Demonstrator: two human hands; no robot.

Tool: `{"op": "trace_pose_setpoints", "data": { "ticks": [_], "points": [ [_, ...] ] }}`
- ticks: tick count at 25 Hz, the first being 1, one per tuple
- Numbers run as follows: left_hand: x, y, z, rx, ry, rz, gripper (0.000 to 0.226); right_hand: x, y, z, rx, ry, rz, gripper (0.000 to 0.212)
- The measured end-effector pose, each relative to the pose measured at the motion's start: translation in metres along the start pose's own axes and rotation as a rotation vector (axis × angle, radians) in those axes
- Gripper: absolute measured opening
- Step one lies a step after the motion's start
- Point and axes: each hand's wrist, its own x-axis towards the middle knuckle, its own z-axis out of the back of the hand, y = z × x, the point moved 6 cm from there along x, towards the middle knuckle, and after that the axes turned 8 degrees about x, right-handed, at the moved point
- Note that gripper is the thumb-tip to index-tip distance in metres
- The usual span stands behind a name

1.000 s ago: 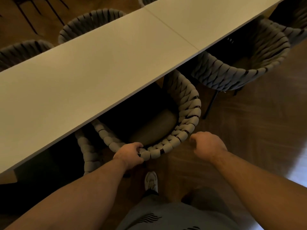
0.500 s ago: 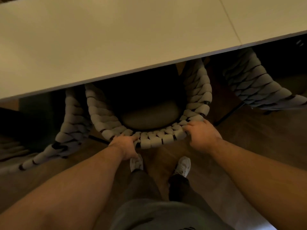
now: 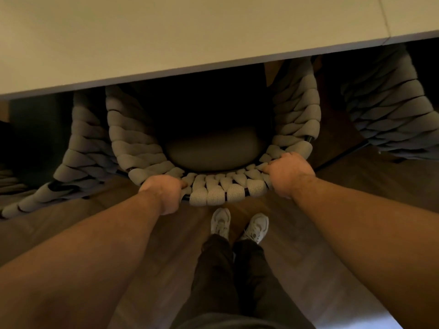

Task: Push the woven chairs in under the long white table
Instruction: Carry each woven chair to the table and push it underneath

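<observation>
A grey woven chair (image 3: 221, 189) with a rounded back stands right in front of me, its seat cushion (image 3: 211, 150) partly under the long white table (image 3: 166, 36). My left hand (image 3: 164, 192) grips the back rim on the left. My right hand (image 3: 288, 173) grips the same rim on the right. The front of the chair is hidden in the dark under the tabletop.
Another woven chair (image 3: 78, 157) stands to the left, half under the table. A third (image 3: 392, 115) stands to the right, also partly under. My white shoes (image 3: 240, 225) are on the dark wooden floor just behind the chair.
My right hand has come from the air onto the chair's rim and now grips it. The view has swung round, so the table edge lies nearly straight across, with the chair centred.
</observation>
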Motion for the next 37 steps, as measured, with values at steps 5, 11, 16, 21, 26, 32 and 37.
{"op": "trace_pose_setpoints", "data": {
  "ticks": [5,11,16,21,26,32,37],
  "points": [
    [-0.006,-0.016,-0.002,-0.030,-0.061,-0.028,0.061,-0.020,-0.007,-0.016,0.071,-0.010,-0.070,0.030],
    [-0.010,-0.055,0.013,0.002,-0.107,-0.128,0.051,-0.052,-0.029,-0.059,0.143,0.084,-0.160,0.033],
    [0.006,-0.078,0.051,0.049,-0.157,-0.132,0.054,-0.048,-0.068,-0.064,0.147,0.064,-0.186,0.030],
    [0.020,-0.092,0.073,0.050,-0.122,-0.085,0.066,-0.037,-0.100,-0.057,0.107,0.056,-0.176,0.027],
    [0.026,-0.097,0.081,0.045,-0.097,-0.033,0.076,-0.034,-0.114,-0.049,0.090,0.031,-0.129,0.023],
    [0.017,-0.105,0.082,0.048,-0.135,0.013,0.071,-0.044,-0.114,-0.056,0.135,-0.037,-0.128,0.026],
    [0.024,-0.107,0.089,0.039,-0.121,0.042,0.072,-0.037,-0.125,-0.048,0.133,-0.053,-0.102,0.024]
  ]
}}
